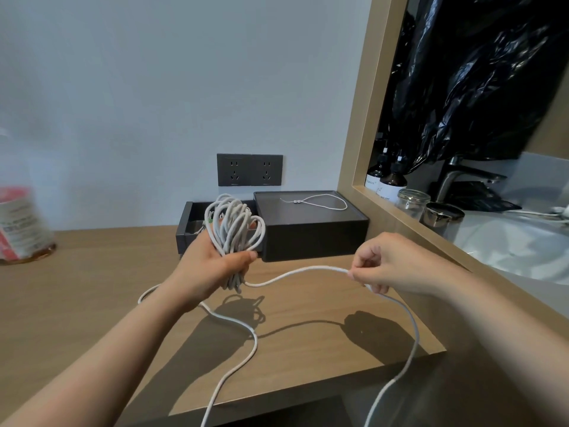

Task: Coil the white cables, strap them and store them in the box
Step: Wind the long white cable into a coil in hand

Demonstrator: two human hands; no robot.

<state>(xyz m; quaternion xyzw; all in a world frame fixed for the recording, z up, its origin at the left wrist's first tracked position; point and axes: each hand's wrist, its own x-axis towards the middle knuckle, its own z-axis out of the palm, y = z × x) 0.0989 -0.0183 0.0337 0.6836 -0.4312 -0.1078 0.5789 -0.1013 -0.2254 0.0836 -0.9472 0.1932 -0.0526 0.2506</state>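
The left hand's [215,266] grip is closed round the white cable coil [234,223], raised over the counter [92,288] at the dark box's [314,238] 9 o'clock. The right hand [381,260] pinches the free run [295,271] at the coil's 4 o'clock. The slack [246,359] hangs off the counter's edge, and snagging there could tug loops loose.

text | dark bottle [375,177] label: "Master" | red package [19,221] print: blurred, unreadable
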